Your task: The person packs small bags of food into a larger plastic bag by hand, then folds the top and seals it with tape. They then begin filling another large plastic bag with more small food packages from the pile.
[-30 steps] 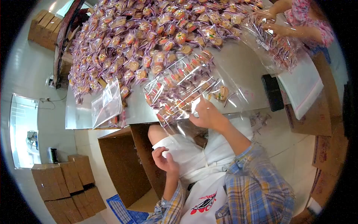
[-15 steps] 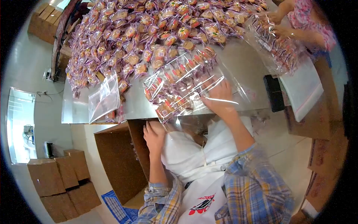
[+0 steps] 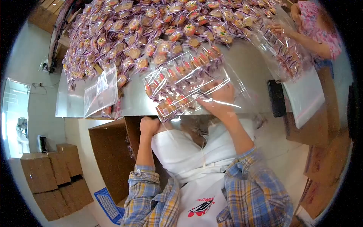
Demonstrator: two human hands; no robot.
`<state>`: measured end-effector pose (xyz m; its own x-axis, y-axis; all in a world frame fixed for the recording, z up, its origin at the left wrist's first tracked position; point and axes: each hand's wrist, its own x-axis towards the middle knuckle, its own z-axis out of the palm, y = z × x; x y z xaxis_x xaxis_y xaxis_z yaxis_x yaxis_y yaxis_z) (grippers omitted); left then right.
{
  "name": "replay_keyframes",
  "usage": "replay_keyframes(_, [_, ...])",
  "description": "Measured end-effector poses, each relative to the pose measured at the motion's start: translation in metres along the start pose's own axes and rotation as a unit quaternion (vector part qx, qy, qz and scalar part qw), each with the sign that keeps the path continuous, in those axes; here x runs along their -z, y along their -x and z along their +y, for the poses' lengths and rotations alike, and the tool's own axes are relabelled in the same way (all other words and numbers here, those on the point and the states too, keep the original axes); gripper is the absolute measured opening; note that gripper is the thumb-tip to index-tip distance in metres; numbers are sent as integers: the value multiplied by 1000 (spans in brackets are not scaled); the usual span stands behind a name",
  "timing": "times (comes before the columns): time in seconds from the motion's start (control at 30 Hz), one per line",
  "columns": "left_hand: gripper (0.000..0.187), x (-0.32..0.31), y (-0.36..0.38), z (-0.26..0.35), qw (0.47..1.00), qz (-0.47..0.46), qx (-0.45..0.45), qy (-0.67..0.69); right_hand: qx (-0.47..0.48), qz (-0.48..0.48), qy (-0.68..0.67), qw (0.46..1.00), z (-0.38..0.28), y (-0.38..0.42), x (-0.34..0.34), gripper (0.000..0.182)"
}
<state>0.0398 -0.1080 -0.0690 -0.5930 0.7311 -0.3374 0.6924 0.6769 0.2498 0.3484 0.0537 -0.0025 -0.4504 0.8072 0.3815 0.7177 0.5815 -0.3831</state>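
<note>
A large clear plastic bag (image 3: 242, 89) lies at the table's front edge, holding small purple-wrapped round cakes (image 3: 181, 70) in two slanted rows. My right hand (image 3: 221, 99) is under the bag's clear film at its right end, thumb and fingers apart beside the cakes; glare partly covers the fingers. My left hand (image 3: 150, 125) is curled closed just below the table edge, near the bag's lower left corner and above the open carton. What its fingers hold, if anything, is hidden.
A big heap of wrapped cakes (image 3: 132, 34) covers the table's back. Flat clear bags (image 3: 101, 92) lie left; more bags (image 3: 306, 96) and a black case (image 3: 276, 98) lie right. Another person's hand (image 3: 281, 30) touches a filled bag (image 3: 281, 53). An open carton (image 3: 109, 159) stands below.
My left hand has gone from spread fingers at the carton's edge to a curled shape by the table edge. My right hand's fingers have bent somewhat under the film. The view has shifted slightly.
</note>
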Motion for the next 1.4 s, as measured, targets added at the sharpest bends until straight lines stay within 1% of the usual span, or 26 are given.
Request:
replay_keyframes(0.03, [68, -8, -9, -12, 1000, -17, -8, -2, -5, 6, -7, 1000, 0, 0, -1, 45])
replay_keyframes(0.07, [57, 0, 0, -2, 999, -2, 12, 32, -10, 12, -14, 1000, 1, 0, -2, 45])
replay_keyframes(0.13, [52, -3, 0, -1, 1000, 17, 18, 16, -18, 5, -28, 999, 5, -1, -4, 40])
replay_keyframes(0.23, [48, -26, -18, -23, 1000, 5, -6, -9, 12, -25, 29, 999, 14, 4, -15, 49])
replay_keyframes(0.27, [47, -36, -27, -35, 1000, -6, -19, -18, 26, -12, -3, 1000, 14, 4, -10, 47])
replay_keyframes(0.33, [46, -43, -38, -48, 991, -71, -59, -97, 54, 12, -68, 996, 11, 3, 3, 44])
replay_keyframes(0.37, [46, -39, -40, -43, 982, -103, -78, -135, 72, 56, -122, 988, 12, 4, 4, 42])
replay_keyframes(0.4, [47, -36, -43, -36, 963, -136, -88, -214, 90, 99, -177, 975, 14, 6, 4, 41])
replay_keyframes(0.43, [48, -34, -40, -32, 975, -108, -87, -172, 108, 142, -230, 957, 18, 7, 5, 41])
replay_keyframes(0.47, [49, -31, -37, -27, 985, -78, -87, -130, 113, 128, -245, 954, 21, 7, 4, 41])
replay_keyframes(0.5, [50, -28, -34, -22, 991, -49, -85, -87, 117, 115, -224, 961, 27, 7, 0, 42])
replay_keyframes(0.53, [50, -24, -30, -17, 990, -36, -100, -89, 119, 103, -204, 966, 33, 9, -7, 42])
replay_keyframes(0.6, [49, -33, -37, -23, 989, -39, -65, -123, 143, 94, -141, 975, 27, 6, -1, 45])
replay_keyframes(0.63, [46, -38, -40, -26, 987, -42, -61, -139, 114, 60, -129, 983, 31, 9, -5, 44])
replay_keyframes(0.67, [44, -37, -40, -23, 985, -44, -57, -155, 113, 72, -137, 981, 29, 12, -7, 40])
replay_keyframes(0.7, [40, -36, -38, -21, 982, -48, -64, -169, 113, 83, -145, 979, 28, 15, -10, 36])
replay_keyframes(0.77, [38, -30, -33, -15, 980, -71, -54, -177, 89, 48, -141, 985, 26, 15, -10, 36])
replay_keyframes(0.83, [45, -9, -27, 2, 981, -109, -19, -162, 80, 19, -135, 988, 19, 10, -6, 37])
replay_keyframes(0.87, [43, -45, -48, -38, 971, -69, -98, -206, 80, 8, -128, 989, 15, 6, 1, 38])
replay_keyframes(1.0, [44, -15, -25, -7, 973, -80, -81, -200, 92, 20, -53, 994, 11, 4, -5, 41])
replay_keyframes(1.07, [45, -4, -19, 2, 980, -85, -61, -171, 92, -1, -78, 993, 3, 0, 5, 42])
replay_keyframes(1.1, [45, -12, -24, -7, 981, -75, -53, -171, 91, -11, -92, 991, -2, -3, 11, 43])
replay_keyframes(1.17, [46, -28, -33, -18, 983, -54, -41, -172, 96, 8, -61, 993, -11, -3, 17, 42])
replay_keyframes(1.23, [49, -29, -35, -19, 978, -62, -59, -189, 96, 23, -50, 994, -16, -3, 20, 42])
replay_keyframes(1.3, [50, -16, -27, -6, 975, -71, -73, -199, 94, 29, -67, 993, -22, -1, 21, 41])
replay_keyframes(1.4, [49, -25, -29, -13, 980, -56, -38, -186, 103, 18, -144, 984, -20, 3, 15, 39])
